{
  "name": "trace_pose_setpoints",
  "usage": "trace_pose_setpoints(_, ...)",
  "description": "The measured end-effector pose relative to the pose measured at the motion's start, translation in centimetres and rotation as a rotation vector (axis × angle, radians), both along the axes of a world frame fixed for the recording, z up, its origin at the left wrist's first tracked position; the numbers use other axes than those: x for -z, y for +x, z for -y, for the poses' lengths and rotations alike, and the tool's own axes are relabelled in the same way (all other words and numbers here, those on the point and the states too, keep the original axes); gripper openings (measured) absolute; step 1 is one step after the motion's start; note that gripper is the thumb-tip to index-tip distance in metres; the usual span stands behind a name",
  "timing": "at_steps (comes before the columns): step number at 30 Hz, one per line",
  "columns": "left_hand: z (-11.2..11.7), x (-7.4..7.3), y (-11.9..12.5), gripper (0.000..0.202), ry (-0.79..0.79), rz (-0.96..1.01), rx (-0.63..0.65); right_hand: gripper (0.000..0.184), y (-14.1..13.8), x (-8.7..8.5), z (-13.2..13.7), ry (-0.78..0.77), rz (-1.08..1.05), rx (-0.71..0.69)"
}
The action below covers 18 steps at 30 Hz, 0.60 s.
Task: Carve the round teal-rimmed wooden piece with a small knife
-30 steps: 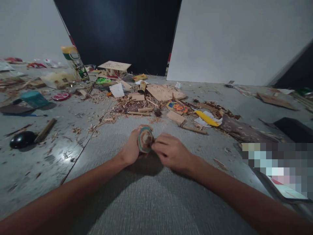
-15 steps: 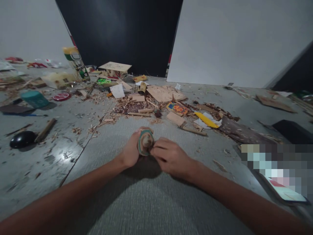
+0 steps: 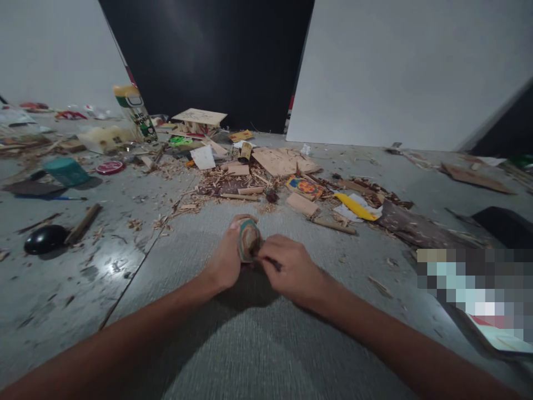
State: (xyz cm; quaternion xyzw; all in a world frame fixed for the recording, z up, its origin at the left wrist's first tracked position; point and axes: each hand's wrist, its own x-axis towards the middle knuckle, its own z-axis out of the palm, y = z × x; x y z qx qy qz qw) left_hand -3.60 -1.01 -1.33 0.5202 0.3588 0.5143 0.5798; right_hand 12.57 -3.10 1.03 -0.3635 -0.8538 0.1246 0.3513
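In the middle of the head view my left hand (image 3: 227, 255) is closed around a small round piece with a teal band (image 3: 249, 240), its face brown and tan. That face is turned towards me and slightly blurred, so its exact kind does not show. On the right, my right hand (image 3: 289, 264) has its fingers pinched together at the lower right edge of the round piece. Whatever lies between those fingertips is too small to make out. Both hands are held close together just above the grey floor (image 3: 258, 350).
Wood shavings and scraps lie ahead, with a flat wooden board (image 3: 285, 161) and a yellow strip (image 3: 357, 206). A black rounded object (image 3: 46, 239) and a teal block (image 3: 65, 171) sit at left. A lit phone (image 3: 506, 339) lies at right.
The round piece has turned a little in my left hand. My right fingers remain at its edge with a small shift. The whole view has moved slightly.
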Motion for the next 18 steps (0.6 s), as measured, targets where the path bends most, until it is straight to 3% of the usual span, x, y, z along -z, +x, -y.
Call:
trace_pose_setpoints(5, -0.02, 0.29, -0.07, 0.042, 0.01, 0.022, -0.04, 0.018, -0.44, -0.29, 0.21, -0.102, -0.055, 0.088)
trace_pose_setpoints(9, -0.01, 0.29, 0.02, 0.041, 0.046, 0.068, -0.018, 0.016, -0.56, -0.75, 0.53, -0.171, -0.102, 0.017)
trace_pose_setpoints(13, -0.07, 0.45, 0.03, 0.041, 0.024, 0.032, -0.017, 0.017, -0.52, -0.77, 0.49, -0.138, -0.072, 0.105)
trace_pose_setpoints(18, 0.01, 0.47, -0.22, 0.042, 0.062, 0.028, -0.035, 0.016, -0.78, -0.57, 0.39, -0.24, -0.128, 0.046)
